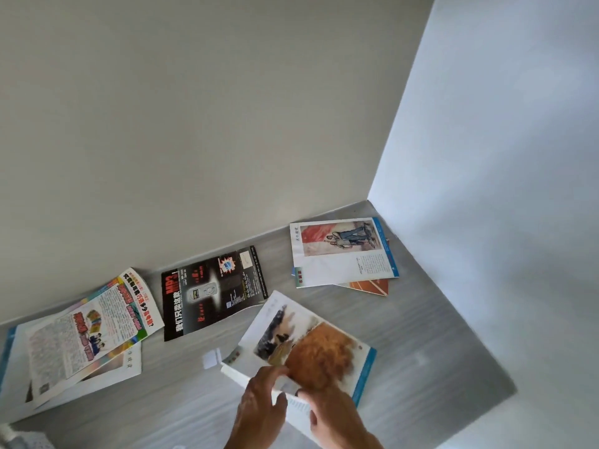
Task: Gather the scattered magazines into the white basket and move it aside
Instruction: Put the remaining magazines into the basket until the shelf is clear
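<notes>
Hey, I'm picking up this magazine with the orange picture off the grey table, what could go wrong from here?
1. Both hands, left hand and right hand, pinch only the near edge of the orange-picture magazine, so its loose pages may fan open or slip from the grip.
2. Its raised far corner overlaps the black MP3 magazine; lifting may drag that one.
3. No white basket is in view, so the carry may be awkward.

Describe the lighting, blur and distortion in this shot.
Head view: soft daylight brightens the right wall, the back wall is dimmer; the frame is tilted and wide-angle warped; both hands and the magazine they grip are motion-blurred, while the black magazine stays sharper; no harsh glare on the grey table.
</notes>
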Motion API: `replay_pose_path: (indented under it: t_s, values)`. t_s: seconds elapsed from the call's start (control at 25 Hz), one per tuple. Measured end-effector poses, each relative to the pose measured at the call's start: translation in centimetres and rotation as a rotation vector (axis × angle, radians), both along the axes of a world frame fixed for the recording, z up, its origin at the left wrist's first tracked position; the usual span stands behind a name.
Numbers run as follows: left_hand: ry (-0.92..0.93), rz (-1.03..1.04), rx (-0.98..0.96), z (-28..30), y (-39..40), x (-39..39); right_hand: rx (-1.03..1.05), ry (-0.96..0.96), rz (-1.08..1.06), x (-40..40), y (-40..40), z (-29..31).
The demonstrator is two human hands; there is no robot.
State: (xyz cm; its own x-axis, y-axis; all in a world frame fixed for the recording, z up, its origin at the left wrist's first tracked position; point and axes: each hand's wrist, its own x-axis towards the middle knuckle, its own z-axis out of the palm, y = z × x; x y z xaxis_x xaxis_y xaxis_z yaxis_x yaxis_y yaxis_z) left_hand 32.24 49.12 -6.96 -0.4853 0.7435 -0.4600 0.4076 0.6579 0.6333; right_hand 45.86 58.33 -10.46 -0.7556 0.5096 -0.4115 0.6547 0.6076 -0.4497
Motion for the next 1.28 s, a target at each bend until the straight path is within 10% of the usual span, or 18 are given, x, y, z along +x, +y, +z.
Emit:
replay_pose_path:
  t_s: [0.16, 0.36, 0.52, 0.68, 0.8, 1.0, 1.16, 1.28]
  values:
    - [0.037, -0.238, -0.184, -1.1, -1.6, -0.5, -0.423, -0.122, -0.092, -0.7, -1.1, 1.3]
    - [0.101, -0.406, -0.167, -2.3, -2.9, -1.3, 0.118, -0.157, -0.358, 0.9, 6.3, 3.9]
    - [0.142, -0.280, -0.185, -0.7, -1.8, 0.2, 0.084, -0.315, -0.509, 2.3, 6.6, 3.2]
    - [-0.166, -0.054, -0.153, 2.2, -2.1, -0.6, -0.323, 0.036, -0.558, 1.2, 2.5, 5.0]
    - [-0.613, 0.199, 0.173, 5.3, -1.2, -1.8, -0.123, 0.330, -0.340, -1.3, -3.0, 7.5]
    - [-0.497, 0.402, 0.641, 8.3, -2.2, -3.8, -0.149, 0.635, 0.034, -2.0, -4.3, 10.5]
    - [-0.536, 0.341, 0.621, 6.8, -8.4, -6.4, -0.731, 0.624, -0.696, -4.0, -1.9, 8.7]
    - [-0.283, 0.376, 0.478, 4.5, -12.4, -8.0, -0.943, 0.379, -0.555, -5.6, -1.6, 7.2]
